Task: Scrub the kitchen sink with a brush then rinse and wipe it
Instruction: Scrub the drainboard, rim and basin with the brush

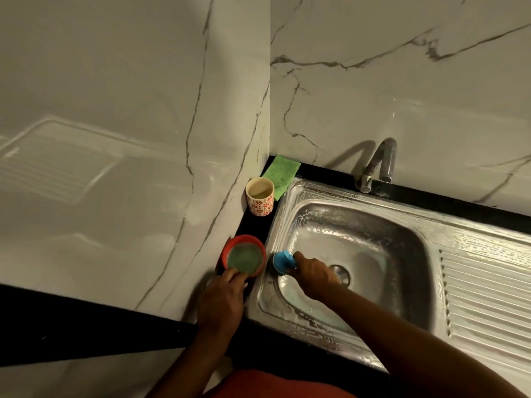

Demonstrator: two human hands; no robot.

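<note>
The right hand (311, 272) is curled tight round a blue brush (283, 262), holding it at the left lip of the sink (373, 225), where the steel is streaked with suds. The left hand (222, 297) reaches to the red tub (225, 254) of green soap just beside it on the black worktop (255, 225); its fingertips lie at the tub's near rim, though from here I can't tell whether they actually grip it. That narrow strip is what worries me. The tub sits hard by the sink's edge, so a wide stroke of the brush could knock it into the basin, or a wet hand could let it slide. The patterned cup (260, 206) behind it holds some liquid and stands near enough to be tipped by a careless elbow or a shove of the tub. Suds flicked off the bristles would likely land on the green cloth (281, 170) in the corner, leaving it soapy before the wiping. And a slick handle may twist loose if the scrubbing gets hard.
</note>
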